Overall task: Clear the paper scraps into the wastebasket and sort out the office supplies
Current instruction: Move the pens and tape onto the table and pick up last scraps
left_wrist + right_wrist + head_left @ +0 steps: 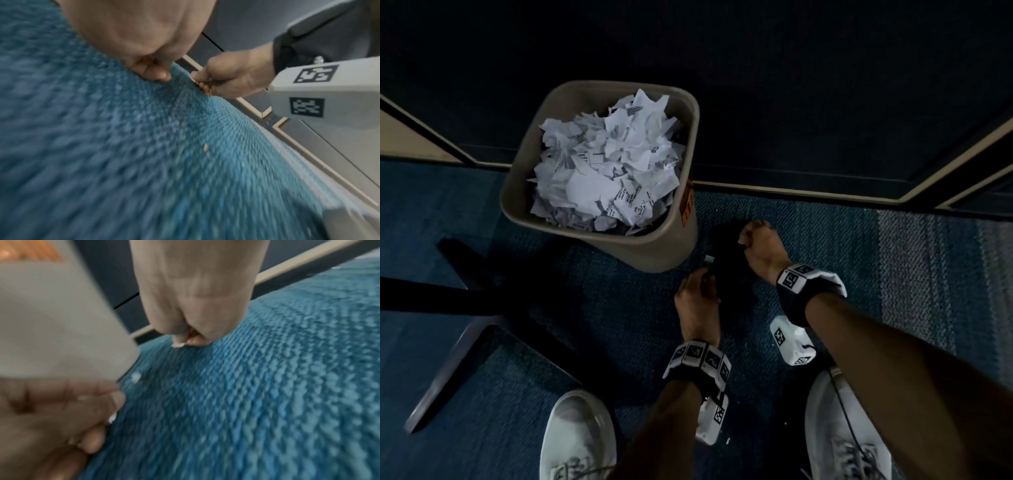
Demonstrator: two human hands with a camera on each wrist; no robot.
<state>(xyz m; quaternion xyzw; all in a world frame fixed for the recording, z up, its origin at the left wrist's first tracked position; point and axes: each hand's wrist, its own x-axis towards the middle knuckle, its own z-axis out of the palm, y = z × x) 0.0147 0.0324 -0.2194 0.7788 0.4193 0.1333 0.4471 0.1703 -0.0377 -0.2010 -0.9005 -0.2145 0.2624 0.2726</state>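
Both hands low on carpet (825, 240): right hand (755, 245) pinches tiny scrap (178, 345), left hand (697, 301) pinches scrap (709, 259); wastebasket (661, 250) upper left is heaped, so drops may spill.

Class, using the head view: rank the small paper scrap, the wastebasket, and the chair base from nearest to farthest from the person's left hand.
1. small paper scrap: just above the left hand, at its fingertips.
2. wastebasket: up and to the left, standing on the carpet, full of torn paper.
3. chair base: far left, its dark legs spread over the carpet.
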